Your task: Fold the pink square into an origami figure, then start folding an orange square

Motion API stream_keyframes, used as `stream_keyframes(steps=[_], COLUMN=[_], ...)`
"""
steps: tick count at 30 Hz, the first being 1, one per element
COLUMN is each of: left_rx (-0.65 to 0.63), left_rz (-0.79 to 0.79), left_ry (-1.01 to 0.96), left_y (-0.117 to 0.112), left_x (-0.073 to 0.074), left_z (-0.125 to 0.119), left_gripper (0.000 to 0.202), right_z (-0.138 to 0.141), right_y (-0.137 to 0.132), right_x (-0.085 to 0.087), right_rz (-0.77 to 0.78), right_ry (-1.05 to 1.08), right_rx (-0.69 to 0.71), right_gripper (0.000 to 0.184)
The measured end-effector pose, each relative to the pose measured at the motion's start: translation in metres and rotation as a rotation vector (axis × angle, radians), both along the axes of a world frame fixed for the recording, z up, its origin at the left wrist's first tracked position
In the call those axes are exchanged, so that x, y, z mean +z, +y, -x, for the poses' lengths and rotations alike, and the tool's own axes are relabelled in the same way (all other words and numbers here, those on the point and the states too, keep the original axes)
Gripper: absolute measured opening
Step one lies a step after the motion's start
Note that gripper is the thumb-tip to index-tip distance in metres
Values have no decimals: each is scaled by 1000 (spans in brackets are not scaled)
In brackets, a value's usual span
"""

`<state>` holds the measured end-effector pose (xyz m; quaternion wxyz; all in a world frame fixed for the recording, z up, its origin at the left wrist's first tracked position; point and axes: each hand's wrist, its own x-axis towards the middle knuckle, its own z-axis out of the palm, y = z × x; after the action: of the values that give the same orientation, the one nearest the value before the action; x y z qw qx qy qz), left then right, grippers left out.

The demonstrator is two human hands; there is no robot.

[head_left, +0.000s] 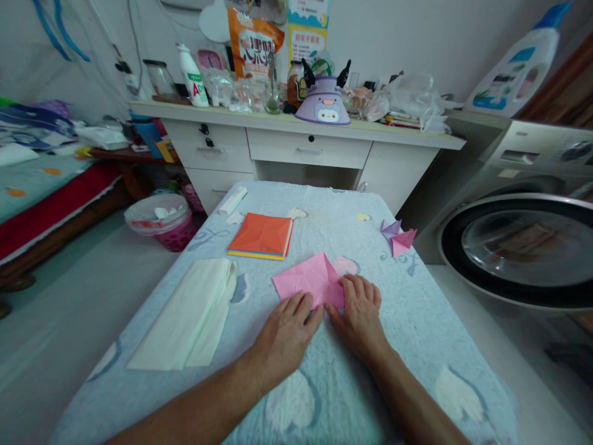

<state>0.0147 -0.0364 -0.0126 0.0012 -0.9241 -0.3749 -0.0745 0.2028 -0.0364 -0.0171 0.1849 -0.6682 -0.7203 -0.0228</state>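
Observation:
A pink sheet of origami paper [311, 275], partly folded, lies on the cloth-covered table with its right part bent over and a point at the top. My left hand [290, 324] grips its lower edge, fingers together and the thumb towards the middle. On the right side, my right hand [359, 312] holds the paper's edge under bent fingers, its thumb close to the left thumb. The fingertips hide part of the lower edge. Beyond my left hand sits a stack of coloured paper [260, 235], orange on top.
Two folded paper pieces, one purple [390, 228] and one pink [403, 241], lie at the right edge. Folded pale green sheets [185, 318] lie left; a small white box [233, 201] is at the far left corner. Beyond stand a cluttered desk [282, 127] and a washing machine [523, 247].

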Motion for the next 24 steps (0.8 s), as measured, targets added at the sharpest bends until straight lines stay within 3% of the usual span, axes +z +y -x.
stream_keyframes(steps=[9, 13, 24], left_rx=[-4, 2, 7], left_rz=[-20, -37, -32], left_ry=[13, 24, 27], left_y=[0, -1, 1], left_x=[-1, -5, -3], left_z=[2, 3, 2], left_gripper=[49, 49, 50], right_z=[-18, -26, -32], right_y=[2, 1, 0], right_x=[-11, -12, -9], right_rz=[-6, 8, 40], right_ry=[-59, -77, -70], right_rx=[-131, -212, -253], right_gripper=[63, 63, 64])
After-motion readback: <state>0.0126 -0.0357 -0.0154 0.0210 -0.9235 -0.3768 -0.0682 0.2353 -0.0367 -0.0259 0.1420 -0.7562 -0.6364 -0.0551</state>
